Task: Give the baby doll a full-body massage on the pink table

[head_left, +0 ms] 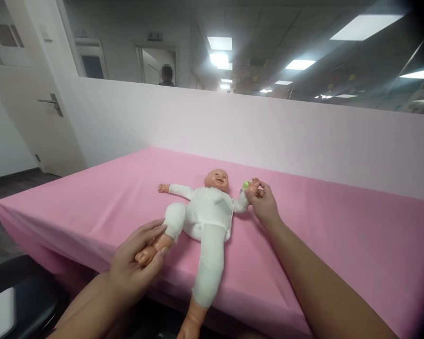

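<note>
A baby doll (210, 205) with a white cloth body lies on its back on the pink-covered table (127, 179), its head toward the wall. My left hand (137, 259) is wrapped round the doll's bent leg at the lower shin and foot, at the left. The other leg stretches toward me, its foot past the table's front edge. My right hand (265, 200) grips the doll's raised hand and wrist at the right. A small green item (246, 184) shows at that wrist; what it is I cannot tell. The doll's other arm lies stretched out to the left.
Behind the table runs a white wall (268, 136) with a large window or mirror above it. A door (31, 94) stands at the left. At the lower left are a black chair (31, 287) and a pale flat object (0, 313). A person's head (167, 74) shows far off.
</note>
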The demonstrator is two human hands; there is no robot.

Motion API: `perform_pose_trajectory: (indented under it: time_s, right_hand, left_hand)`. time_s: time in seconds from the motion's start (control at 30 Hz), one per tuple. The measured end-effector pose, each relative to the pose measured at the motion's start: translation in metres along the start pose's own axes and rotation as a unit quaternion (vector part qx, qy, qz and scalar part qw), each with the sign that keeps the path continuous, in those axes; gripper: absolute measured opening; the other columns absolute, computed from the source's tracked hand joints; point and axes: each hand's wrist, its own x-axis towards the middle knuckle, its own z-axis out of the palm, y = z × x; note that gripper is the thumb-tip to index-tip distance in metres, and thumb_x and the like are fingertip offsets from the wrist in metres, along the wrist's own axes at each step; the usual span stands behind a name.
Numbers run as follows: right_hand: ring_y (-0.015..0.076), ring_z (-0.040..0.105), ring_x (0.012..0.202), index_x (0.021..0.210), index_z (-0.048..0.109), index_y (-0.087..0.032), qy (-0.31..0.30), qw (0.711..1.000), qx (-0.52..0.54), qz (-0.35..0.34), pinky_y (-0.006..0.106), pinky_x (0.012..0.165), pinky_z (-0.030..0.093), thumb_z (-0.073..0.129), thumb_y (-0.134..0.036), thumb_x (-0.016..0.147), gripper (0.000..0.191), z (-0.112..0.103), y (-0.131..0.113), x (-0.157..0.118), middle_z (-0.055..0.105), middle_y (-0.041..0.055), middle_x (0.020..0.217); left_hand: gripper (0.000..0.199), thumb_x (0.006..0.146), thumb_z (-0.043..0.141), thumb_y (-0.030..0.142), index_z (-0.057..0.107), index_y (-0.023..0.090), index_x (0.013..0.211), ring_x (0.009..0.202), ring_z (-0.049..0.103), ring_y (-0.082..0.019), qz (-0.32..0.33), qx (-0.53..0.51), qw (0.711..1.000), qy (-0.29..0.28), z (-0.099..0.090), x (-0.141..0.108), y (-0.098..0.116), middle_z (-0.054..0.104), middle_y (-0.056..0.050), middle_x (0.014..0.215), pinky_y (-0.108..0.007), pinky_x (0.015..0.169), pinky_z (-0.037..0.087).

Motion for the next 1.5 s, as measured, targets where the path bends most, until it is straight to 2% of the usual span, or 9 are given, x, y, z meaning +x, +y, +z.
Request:
perform_pose_trajectory:
  time_s: [0.1,0.23,0.5,0.7,0.87,1.0,1.17,1.4,1.5]
  right_hand:
    - [0.0248,0.07,0.097,0.136,0.06,-0.026,-0.05,0.989,-0.097,-0.104,0.042,0.086,0.06,0.081,-0.048,0.08,0.063,0.025,-0.018,-0.02,0.073,0.0087,0.118]
    - [0.0278,0.065,0.113,0.118,0.074,-0.031,-0.153,0.928,-0.244,-0.237,0.048,0.102,0.051,0.069,-0.031,0.092,0.027,0.043,-0.025,-0.036,0.074,0.0044,0.12]
    - [0.0247,0.066,0.106,0.109,0.076,-0.029,-0.218,0.87,-0.295,-0.33,0.042,0.098,0.048,0.064,-0.016,0.09,0.026,0.049,-0.029,-0.041,0.076,0.0025,0.11]
    - [0.023,0.066,0.088,0.111,0.073,-0.03,-0.176,0.907,-0.303,-0.233,0.036,0.083,0.05,0.062,-0.031,0.093,0.022,0.033,-0.036,-0.034,0.076,0.0015,0.098]
    - [0.0204,0.069,0.082,0.125,0.063,-0.028,-0.004,0.962,-0.262,-0.079,0.032,0.077,0.053,0.069,-0.043,0.085,0.044,-0.003,-0.018,-0.008,0.076,0.0025,0.107]
    - [0.0258,0.071,0.094,0.14,0.049,-0.024,0.058,0.955,-0.288,0.051,0.035,0.081,0.053,0.069,-0.049,0.082,0.066,-0.028,-0.003,0.009,0.075,0.0083,0.109]
    - [0.0321,0.071,0.085,0.146,0.044,-0.019,0.002,0.919,-0.337,0.207,0.041,0.07,0.054,0.065,-0.049,0.081,0.074,-0.038,0.011,0.015,0.073,0.0168,0.108]
    - [0.034,0.071,0.099,0.148,0.046,-0.019,-0.012,0.916,-0.354,0.191,0.042,0.078,0.055,0.058,-0.047,0.085,0.07,-0.038,0.018,0.017,0.072,0.0168,0.118]
    - [0.034,0.067,0.114,0.156,0.038,-0.022,0.007,0.931,-0.35,0.105,0.043,0.092,0.053,0.059,-0.046,0.087,0.076,-0.028,0.006,0.012,0.066,0.0157,0.135]
  left_hand:
    - [0.037,0.085,0.071,0.025,0.071,0.026,0.122,0.122,0.067,-0.028,-0.003,-0.014,1.0,-0.004,0.015,0.031,0.009,0.07,-0.007,0.13,-0.042,0.104,0.057]
    - [0.034,0.084,0.071,0.028,0.073,0.022,0.117,0.115,0.069,-0.027,-0.024,-0.013,0.999,-0.021,0.035,0.066,0.017,0.074,-0.008,0.122,-0.041,0.1,0.057]
    - [0.044,0.085,0.071,0.049,0.075,0.019,0.118,0.104,0.073,-0.029,-0.185,-0.065,0.977,-0.082,0.064,0.085,0.001,0.077,-0.008,0.115,-0.039,0.091,0.059]
    - [0.042,0.087,0.072,0.047,0.074,0.021,0.12,0.111,0.071,-0.028,-0.172,-0.081,0.981,-0.032,0.053,0.065,0.006,0.076,-0.007,0.12,-0.04,0.1,0.056]
    - [0.037,0.088,0.073,0.036,0.073,0.023,0.122,0.12,0.068,-0.029,-0.099,-0.038,0.994,0.024,0.026,0.012,0.004,0.072,-0.009,0.13,-0.042,0.105,0.057]
    - [0.039,0.088,0.071,0.029,0.07,0.026,0.127,0.118,0.07,-0.03,-0.055,0.004,0.998,-0.006,0.002,-0.029,0.002,0.072,-0.009,0.13,-0.044,0.1,0.061]
    - [0.037,0.086,0.071,0.036,0.073,0.032,0.123,0.099,0.077,-0.027,0.002,0.094,0.995,-0.024,-0.019,-0.051,0.01,0.077,-0.005,0.117,-0.035,0.084,0.067]
    - [0.037,0.088,0.07,0.04,0.073,0.032,0.124,0.1,0.077,-0.028,-0.002,0.101,0.995,-0.023,-0.019,-0.05,0.014,0.078,-0.005,0.118,-0.034,0.082,0.067]
    - [0.036,0.088,0.071,0.038,0.072,0.031,0.124,0.105,0.076,-0.028,-0.024,0.081,0.996,-0.032,-0.017,-0.046,0.014,0.076,-0.005,0.122,-0.035,0.086,0.066]
